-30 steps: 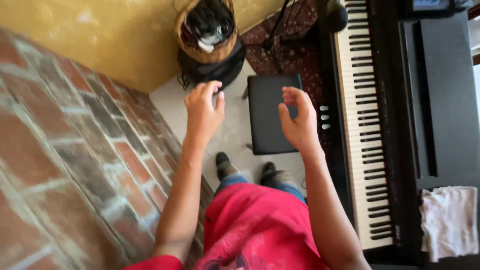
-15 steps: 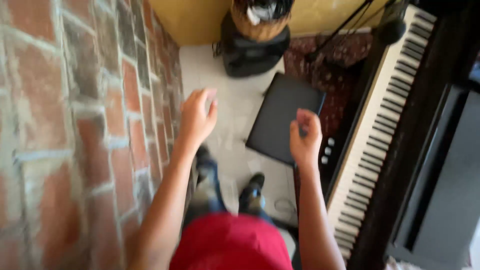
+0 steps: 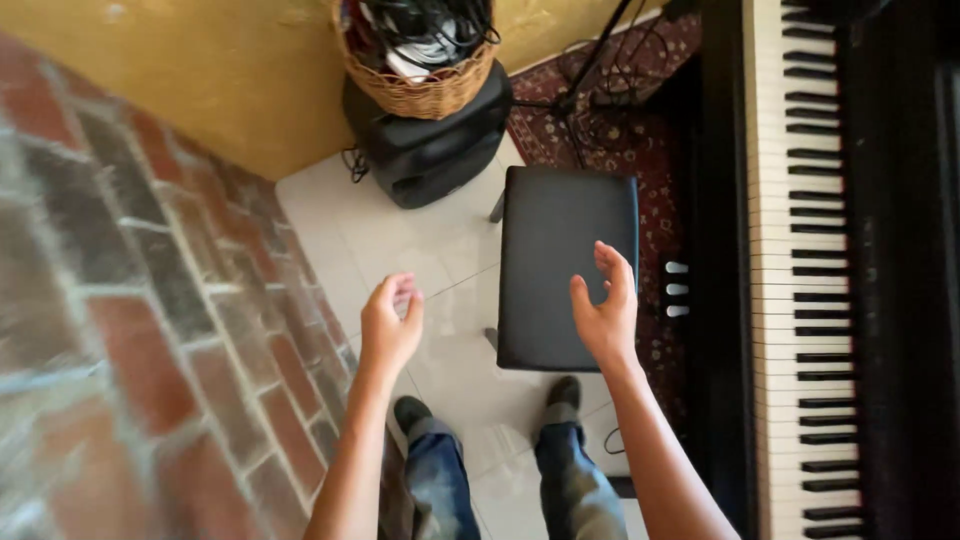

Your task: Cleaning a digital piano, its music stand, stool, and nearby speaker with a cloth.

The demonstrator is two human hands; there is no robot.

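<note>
Piano bench [image 3: 565,265], black and rectangular, stands on pale floor tiles [image 3: 400,235], its right edge over a red patterned rug [image 3: 660,130] and just beside the upright piano [image 3: 800,270]. Three pedals [image 3: 677,289] show between bench and keyboard.

Right hand [image 3: 605,310] hovers above the near right part of the seat, fingers loosely curled and spread, holding nothing. Left hand [image 3: 390,325] hangs over bare tile left of the bench, fingers bent inward and close together, also empty. Contact with the seat cannot be confirmed for either hand.

Risks, as judged: a grip from one side only could tip or swing the bench; its far corner sits near a black stand [image 3: 590,70] with trailing cables, and a black speaker [image 3: 430,150] carrying a wicker basket [image 3: 425,85] stands close behind. Any shove rightward would strike the piano case. The rug edge could catch a leg.

Open room lies to the left, on tile, up to the brick wall [image 3: 150,330]. The person's feet [image 3: 565,392] stand close to the near edge.
</note>
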